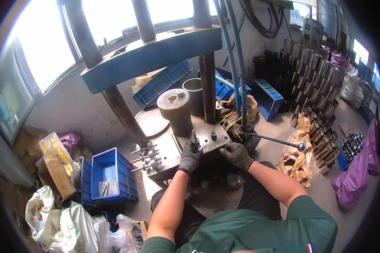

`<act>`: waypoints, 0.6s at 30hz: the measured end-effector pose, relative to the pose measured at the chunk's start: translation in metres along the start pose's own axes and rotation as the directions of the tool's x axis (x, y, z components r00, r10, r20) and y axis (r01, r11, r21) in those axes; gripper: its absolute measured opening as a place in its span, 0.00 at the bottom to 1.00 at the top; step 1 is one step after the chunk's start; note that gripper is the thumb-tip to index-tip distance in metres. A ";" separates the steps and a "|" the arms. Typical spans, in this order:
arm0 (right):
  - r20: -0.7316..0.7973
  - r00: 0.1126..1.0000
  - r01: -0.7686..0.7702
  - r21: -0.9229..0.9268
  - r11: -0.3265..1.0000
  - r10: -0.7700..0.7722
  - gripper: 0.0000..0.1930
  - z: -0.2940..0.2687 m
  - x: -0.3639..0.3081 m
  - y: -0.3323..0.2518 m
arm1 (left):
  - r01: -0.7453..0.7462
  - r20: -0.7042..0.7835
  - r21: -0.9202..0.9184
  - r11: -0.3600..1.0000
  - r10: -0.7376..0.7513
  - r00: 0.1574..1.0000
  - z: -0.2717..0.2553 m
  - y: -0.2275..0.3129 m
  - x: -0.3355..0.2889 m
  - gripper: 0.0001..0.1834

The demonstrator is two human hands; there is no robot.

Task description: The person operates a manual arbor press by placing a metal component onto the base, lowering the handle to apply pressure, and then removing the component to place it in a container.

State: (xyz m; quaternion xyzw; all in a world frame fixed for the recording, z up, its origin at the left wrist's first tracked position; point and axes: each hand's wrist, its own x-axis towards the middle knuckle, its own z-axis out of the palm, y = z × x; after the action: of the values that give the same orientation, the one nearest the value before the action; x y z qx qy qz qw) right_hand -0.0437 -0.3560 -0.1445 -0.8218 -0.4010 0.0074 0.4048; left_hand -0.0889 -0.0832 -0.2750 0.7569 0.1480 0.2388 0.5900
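Note:
Both my hands wear dark grey gloves, at the near edge of the steel press table [204, 132]. My left hand [190, 158] is closed round a small upright metal shaft [194, 137] with a wider collar at its lower part. Just right of it, my right hand [238, 156] rests by the table edge with its fingers curled in; whatever they hold, if anything, is hidden. Between and beyond the hands stands a small dark bushing [214, 135]. A thick metal cylinder [175, 114] rises behind the left hand, with a small ring [180, 92] on its top.
Several shafts with collars [146, 157] lie at the table's left corner. The blue press crosshead [152, 57] spans above on steel columns. A ball-ended lever [278, 141] reaches out to the right. On the left, a blue crate [114, 173] holds metal rods; stacked metal tubes [310, 71] stand far right.

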 end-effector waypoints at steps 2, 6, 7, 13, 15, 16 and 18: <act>0.214 0.976 0.001 -0.189 0.982 0.041 0.20 0.016 -0.031 0.044 | 0.117 0.003 -0.345 0.931 -0.123 0.992 0.005 0.000 -0.005 0.10; 0.378 0.925 0.023 -0.135 0.991 0.030 0.22 0.019 -0.025 0.043 | 0.078 0.041 -0.661 0.746 -0.067 0.997 0.002 0.051 -0.037 0.24; 0.360 0.933 0.011 -0.106 0.994 0.028 0.22 0.018 -0.022 0.041 | -0.049 0.013 -0.485 0.873 0.063 0.998 0.002 0.088 -0.043 0.26; 0.543 0.839 0.073 -0.031 0.997 -0.044 0.22 0.022 -0.020 0.025 | -0.374 -0.191 -0.232 0.898 0.335 0.923 -0.037 0.193 0.026 0.33; 0.589 0.806 0.098 -0.036 0.995 -0.059 0.23 0.026 -0.013 0.021 | -0.479 -0.221 -0.143 0.866 0.443 0.869 -0.063 0.207 0.084 0.31; 0.627 0.778 0.102 -0.058 0.993 -0.043 0.24 0.027 -0.011 0.023 | -0.517 -0.227 -0.060 0.854 0.493 0.840 -0.065 0.215 0.107 0.30; 0.647 0.759 0.125 -0.036 0.991 -0.072 0.24 0.032 -0.006 0.029 | -0.511 -0.210 -0.044 0.858 0.492 0.845 -0.058 0.238 0.135 0.28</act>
State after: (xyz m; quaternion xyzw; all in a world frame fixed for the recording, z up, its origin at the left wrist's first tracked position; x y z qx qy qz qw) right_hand -0.0398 -0.3491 -0.1871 -0.7620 -0.5582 0.2521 0.2104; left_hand -0.0201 -0.0289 -0.0097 0.7125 -0.0111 0.4635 0.5266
